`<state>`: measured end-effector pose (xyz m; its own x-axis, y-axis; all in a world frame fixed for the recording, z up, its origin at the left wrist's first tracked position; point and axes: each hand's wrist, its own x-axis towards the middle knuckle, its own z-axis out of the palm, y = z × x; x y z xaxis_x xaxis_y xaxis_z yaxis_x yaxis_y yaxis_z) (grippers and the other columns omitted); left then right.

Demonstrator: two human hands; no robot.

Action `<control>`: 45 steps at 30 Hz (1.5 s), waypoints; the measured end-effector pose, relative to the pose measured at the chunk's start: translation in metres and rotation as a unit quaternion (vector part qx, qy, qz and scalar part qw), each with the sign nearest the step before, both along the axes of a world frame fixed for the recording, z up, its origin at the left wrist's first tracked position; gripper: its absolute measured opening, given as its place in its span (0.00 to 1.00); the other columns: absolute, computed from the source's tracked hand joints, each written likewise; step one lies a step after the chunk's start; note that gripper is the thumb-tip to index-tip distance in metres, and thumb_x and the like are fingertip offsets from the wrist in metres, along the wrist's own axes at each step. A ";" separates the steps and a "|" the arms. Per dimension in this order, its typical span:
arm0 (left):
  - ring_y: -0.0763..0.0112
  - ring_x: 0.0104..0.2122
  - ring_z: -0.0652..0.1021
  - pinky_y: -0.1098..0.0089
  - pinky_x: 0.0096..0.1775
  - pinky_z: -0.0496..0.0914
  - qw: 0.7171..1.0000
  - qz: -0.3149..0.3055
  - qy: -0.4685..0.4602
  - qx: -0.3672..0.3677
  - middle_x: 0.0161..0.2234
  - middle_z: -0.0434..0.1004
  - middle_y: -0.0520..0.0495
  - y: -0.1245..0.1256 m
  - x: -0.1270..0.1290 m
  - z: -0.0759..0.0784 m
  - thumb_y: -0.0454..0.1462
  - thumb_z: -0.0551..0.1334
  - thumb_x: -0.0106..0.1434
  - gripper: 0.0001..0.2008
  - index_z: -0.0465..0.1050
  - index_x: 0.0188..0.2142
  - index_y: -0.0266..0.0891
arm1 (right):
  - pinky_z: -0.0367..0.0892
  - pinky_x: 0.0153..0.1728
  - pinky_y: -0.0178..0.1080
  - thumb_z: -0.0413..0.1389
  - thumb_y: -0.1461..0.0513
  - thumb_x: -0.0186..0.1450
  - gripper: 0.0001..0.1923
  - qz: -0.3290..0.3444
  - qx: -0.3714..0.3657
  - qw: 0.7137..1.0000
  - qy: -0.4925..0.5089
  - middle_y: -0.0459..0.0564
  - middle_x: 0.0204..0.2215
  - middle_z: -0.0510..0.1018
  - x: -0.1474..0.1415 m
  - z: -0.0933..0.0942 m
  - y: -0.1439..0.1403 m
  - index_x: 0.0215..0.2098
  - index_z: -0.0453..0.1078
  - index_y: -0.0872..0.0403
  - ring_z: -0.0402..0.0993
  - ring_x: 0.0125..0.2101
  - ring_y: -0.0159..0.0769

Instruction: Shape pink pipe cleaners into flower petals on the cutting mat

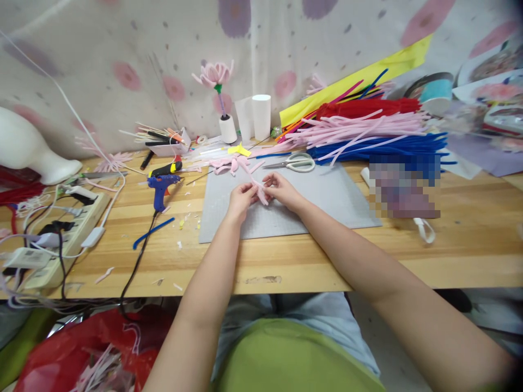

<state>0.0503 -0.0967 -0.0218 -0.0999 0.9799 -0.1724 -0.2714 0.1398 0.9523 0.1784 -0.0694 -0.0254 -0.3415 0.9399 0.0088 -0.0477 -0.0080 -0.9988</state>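
A pink fuzzy strip (260, 193) is pinched between the fingertips of the left hand (241, 200) and the right hand (283, 191), held over a grey cutting mat (339, 204) on a wooden table (229, 269); the fingers of both hands are curled closed around it; scissors (301, 163) and looped pink pieces (226, 165) are laid just beyond, near the mat's far edge; a blue glue gun (160, 190) is set down left of the mat; bundles of pink stems (359, 128) and blue stems (379, 148) are heaped at right; the print on a white adapter (28, 257) is too small to be read.
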 end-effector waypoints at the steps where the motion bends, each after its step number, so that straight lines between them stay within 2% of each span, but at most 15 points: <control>1: 0.75 0.24 0.75 0.69 0.34 0.71 1.000 -0.014 0.004 0.002 0.24 0.74 0.49 0.000 -0.001 0.000 0.34 0.63 0.50 0.06 0.69 0.27 0.33 | 0.61 0.18 0.31 0.56 0.64 0.50 0.13 0.007 0.002 1.000 -0.001 0.38 0.21 0.67 0.001 0.000 0.000 0.32 0.59 0.54 0.65 0.16 0.25; 5: 0.75 0.25 0.75 0.70 0.34 0.71 0.998 -0.047 0.034 0.016 0.25 0.75 0.49 0.002 -0.004 -0.001 0.34 0.63 0.51 0.06 0.69 0.29 0.33 | 0.57 0.17 0.28 0.58 0.59 0.51 0.11 0.019 0.006 1.000 0.002 0.40 0.19 0.68 0.003 0.000 0.001 0.28 0.61 0.55 0.62 0.17 0.22; 11: 0.74 0.25 0.74 0.69 0.34 0.71 0.996 -0.015 0.078 0.051 0.25 0.74 0.50 0.004 -0.003 -0.006 0.35 0.63 0.50 0.07 0.68 0.28 0.34 | 0.63 0.21 0.30 0.59 0.60 0.50 0.11 0.004 -0.023 0.999 0.035 0.42 0.21 0.71 0.000 0.001 -0.001 0.28 0.61 0.54 0.67 0.20 0.26; 15: 0.75 0.26 0.74 0.71 0.35 0.69 0.992 0.001 0.102 0.073 0.26 0.74 0.50 0.004 -0.003 -0.008 0.34 0.61 0.50 0.06 0.69 0.29 0.35 | 0.58 0.15 0.29 0.57 0.61 0.52 0.10 0.000 -0.020 1.000 0.007 0.40 0.17 0.69 0.000 0.002 0.000 0.30 0.61 0.54 0.64 0.16 0.25; 18: 0.76 0.25 0.72 0.73 0.33 0.67 0.982 0.009 0.167 0.093 0.25 0.73 0.50 0.006 -0.006 -0.009 0.34 0.60 0.51 0.05 0.70 0.29 0.35 | 0.54 0.14 0.28 0.58 0.60 0.52 0.10 0.009 0.002 1.000 -0.003 0.39 0.15 0.66 0.001 0.001 0.001 0.30 0.62 0.55 0.60 0.14 0.23; 22: 0.76 0.25 0.70 0.73 0.33 0.65 0.957 0.032 0.261 0.119 0.23 0.72 0.52 0.006 -0.007 -0.008 0.33 0.60 0.51 0.03 0.70 0.27 0.35 | 0.55 0.15 0.28 0.61 0.59 0.48 0.16 0.033 0.014 0.999 0.019 0.38 0.17 0.67 0.002 -0.001 0.000 0.31 0.62 0.55 0.60 0.15 0.23; 24: 0.76 0.26 0.71 0.73 0.34 0.66 0.962 0.033 0.244 0.117 0.24 0.73 0.52 0.005 -0.006 -0.005 0.32 0.61 0.49 0.03 0.71 0.27 0.36 | 0.56 0.16 0.28 0.63 0.60 0.46 0.18 0.035 0.012 0.999 0.017 0.38 0.17 0.68 0.002 -0.001 -0.001 0.31 0.61 0.55 0.61 0.15 0.23; 28: 0.73 0.27 0.74 0.70 0.35 0.69 0.994 -0.009 0.094 0.063 0.26 0.75 0.49 0.001 -0.002 0.000 0.38 0.62 0.50 0.08 0.72 0.29 0.35 | 0.55 0.16 0.28 0.63 0.59 0.46 0.18 0.045 0.009 0.999 0.005 0.39 0.16 0.69 0.003 -0.001 0.000 0.31 0.61 0.54 0.62 0.15 0.24; 30: 0.73 0.25 0.74 0.69 0.34 0.69 0.998 -0.002 0.058 0.034 0.25 0.75 0.49 0.000 -0.001 0.002 0.42 0.63 0.49 0.11 0.72 0.26 0.34 | 0.55 0.16 0.28 0.63 0.58 0.46 0.18 0.047 0.007 0.999 -0.002 0.40 0.16 0.70 0.003 -0.001 -0.001 0.30 0.62 0.55 0.63 0.15 0.24; 34: 0.75 0.23 0.72 0.71 0.32 0.69 0.995 0.058 0.076 0.031 0.20 0.73 0.51 0.001 -0.002 0.001 0.42 0.66 0.45 0.12 0.72 0.22 0.34 | 0.53 0.15 0.28 0.62 0.54 0.48 0.17 0.039 0.015 0.999 -0.022 0.40 0.14 0.68 0.002 0.001 -0.002 0.25 0.62 0.55 0.60 0.14 0.23; 37: 0.76 0.23 0.72 0.71 0.32 0.68 0.994 0.080 0.072 0.035 0.20 0.72 0.52 0.002 -0.002 0.001 0.41 0.66 0.45 0.11 0.72 0.21 0.34 | 0.54 0.15 0.28 0.61 0.53 0.49 0.17 0.047 0.016 0.999 -0.022 0.40 0.14 0.68 0.002 0.002 -0.002 0.24 0.61 0.55 0.60 0.14 0.23; 41: 0.75 0.24 0.73 0.71 0.32 0.69 0.995 0.090 0.035 0.019 0.22 0.74 0.50 0.001 0.000 0.002 0.41 0.66 0.45 0.11 0.73 0.24 0.34 | 0.56 0.16 0.28 0.63 0.58 0.46 0.16 0.073 0.015 0.997 -0.024 0.41 0.16 0.70 0.002 0.001 -0.001 0.26 0.62 0.55 0.64 0.17 0.25; 45: 0.76 0.24 0.72 0.73 0.30 0.68 0.992 0.116 0.048 0.013 0.21 0.73 0.51 0.001 0.001 0.003 0.41 0.66 0.45 0.11 0.74 0.24 0.34 | 0.57 0.18 0.28 0.61 0.62 0.46 0.12 0.070 0.029 0.996 -0.048 0.42 0.17 0.72 0.000 -0.003 0.002 0.26 0.64 0.56 0.64 0.17 0.24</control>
